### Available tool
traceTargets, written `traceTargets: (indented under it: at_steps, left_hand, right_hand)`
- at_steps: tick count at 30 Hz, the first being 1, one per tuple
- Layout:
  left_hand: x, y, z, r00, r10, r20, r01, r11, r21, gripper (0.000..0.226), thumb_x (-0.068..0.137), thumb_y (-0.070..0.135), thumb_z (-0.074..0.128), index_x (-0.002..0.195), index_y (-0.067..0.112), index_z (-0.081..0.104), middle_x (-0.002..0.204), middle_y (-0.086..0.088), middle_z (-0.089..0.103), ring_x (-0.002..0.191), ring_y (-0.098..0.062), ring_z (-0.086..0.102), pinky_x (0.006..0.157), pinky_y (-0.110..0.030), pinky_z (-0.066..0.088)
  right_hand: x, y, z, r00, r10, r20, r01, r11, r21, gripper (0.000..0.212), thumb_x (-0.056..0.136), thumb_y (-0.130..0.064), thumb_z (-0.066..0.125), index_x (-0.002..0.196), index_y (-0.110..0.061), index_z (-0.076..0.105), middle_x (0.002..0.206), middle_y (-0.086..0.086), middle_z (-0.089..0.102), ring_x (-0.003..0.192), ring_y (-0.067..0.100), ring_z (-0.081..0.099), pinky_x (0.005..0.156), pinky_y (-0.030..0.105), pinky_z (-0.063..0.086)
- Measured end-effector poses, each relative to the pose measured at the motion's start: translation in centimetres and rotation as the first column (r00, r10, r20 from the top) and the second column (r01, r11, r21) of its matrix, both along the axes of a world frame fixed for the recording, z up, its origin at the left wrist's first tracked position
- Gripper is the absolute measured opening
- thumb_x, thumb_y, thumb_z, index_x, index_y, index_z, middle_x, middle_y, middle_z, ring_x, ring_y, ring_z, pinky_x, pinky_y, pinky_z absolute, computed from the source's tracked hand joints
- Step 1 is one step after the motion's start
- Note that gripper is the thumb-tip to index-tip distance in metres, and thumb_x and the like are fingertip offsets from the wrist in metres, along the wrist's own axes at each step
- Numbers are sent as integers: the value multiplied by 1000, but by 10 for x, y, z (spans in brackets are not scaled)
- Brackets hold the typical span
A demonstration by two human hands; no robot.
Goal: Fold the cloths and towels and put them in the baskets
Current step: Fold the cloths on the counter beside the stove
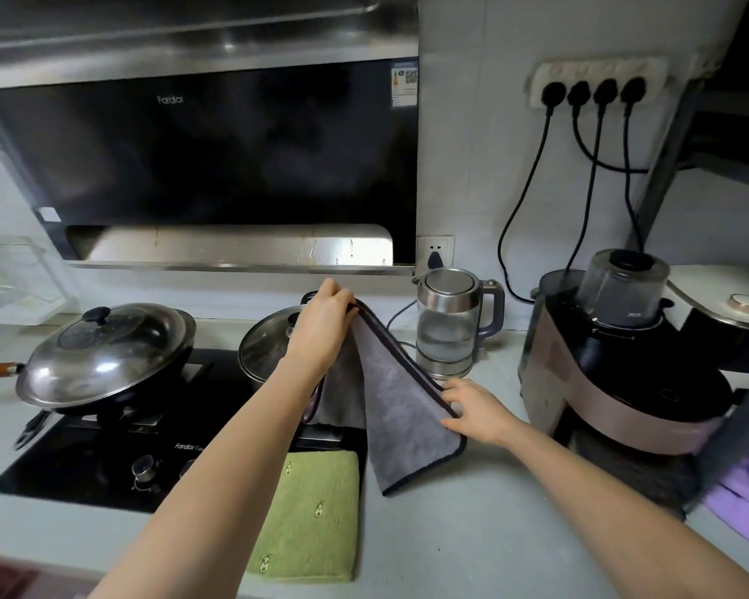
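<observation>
Cloth [403, 404] held above the counter [494, 533] between left hand [325, 326] and right hand [476, 408]. Folded towel [312, 516] flat on the counter below, stove [104, 460] left, kettle [448, 324] behind, appliance [615, 365] right.

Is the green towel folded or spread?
Folded: the green towel lies on the counter as a compact, thick rectangle with rounded edges.

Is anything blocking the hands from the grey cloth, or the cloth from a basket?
Nothing blocks the hands: the left hand grips the grey cloth at its top corner, the right hand holds its dark edge. No basket is in view, so that path cannot be judged.
</observation>
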State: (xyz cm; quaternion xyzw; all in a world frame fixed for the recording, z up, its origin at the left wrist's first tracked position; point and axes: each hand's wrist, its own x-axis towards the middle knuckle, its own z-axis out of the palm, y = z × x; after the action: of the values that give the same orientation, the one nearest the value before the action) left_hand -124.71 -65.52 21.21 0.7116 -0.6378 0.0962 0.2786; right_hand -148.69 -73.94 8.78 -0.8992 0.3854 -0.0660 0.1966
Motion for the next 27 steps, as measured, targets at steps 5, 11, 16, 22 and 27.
traceTargets:
  at_steps: [5, 11, 16, 22, 27]
  left_hand:
    - [8, -14, -8, 988, 89, 127, -107, 985, 135, 24, 95, 20, 54, 92, -1, 66, 100, -13, 58, 87, -36, 59, 73, -43, 48]
    - [10, -29, -20, 990, 100, 104, -121, 968, 218, 15, 83, 25, 65, 93, 15, 73, 85, -6, 68, 84, -27, 63, 74, -38, 53]
    - [9, -31, -31, 995, 50, 82, -69, 967, 246, 13, 79, 17, 68, 91, 13, 72, 87, -9, 69, 82, -29, 63, 73, -38, 53]
    - [-8, -25, -22, 991, -44, 126, 7, 958, 285, 8, 81, 5, 61, 88, 1, 63, 91, -17, 63, 86, -38, 60, 68, -36, 43]
    - [-19, -19, -12, 976, -178, 128, 132, 943, 305, 25, 73, -11, 50, 78, 11, 38, 78, -13, 54, 74, -32, 51, 60, -41, 37]
  right_hand:
    - [-21, -7, 17, 965, -246, 95, 260, 951, -169, 10, 87, -16, 63, 82, -7, 62, 87, 5, 58, 83, 26, 59, 71, 30, 44]
    - [-53, -23, 65, 927, -373, 39, 370, 893, -257, 10, 88, -13, 62, 84, -5, 66, 88, 15, 65, 88, 32, 62, 75, 33, 49]
    - [-75, -18, 107, 942, -332, 50, 331, 891, -310, 37, 84, -24, 70, 60, -21, 42, 71, 2, 54, 76, 25, 57, 65, 29, 39]
    - [-90, -9, 120, 969, -245, 23, 232, 878, -419, 31, 88, -30, 64, 77, -17, 39, 73, 1, 51, 75, 30, 57, 63, 36, 41]
    - [-105, -8, 119, 990, -142, -16, 129, 937, -325, 17, 86, -20, 67, 92, -16, 51, 81, -4, 55, 76, 16, 52, 69, 33, 45]
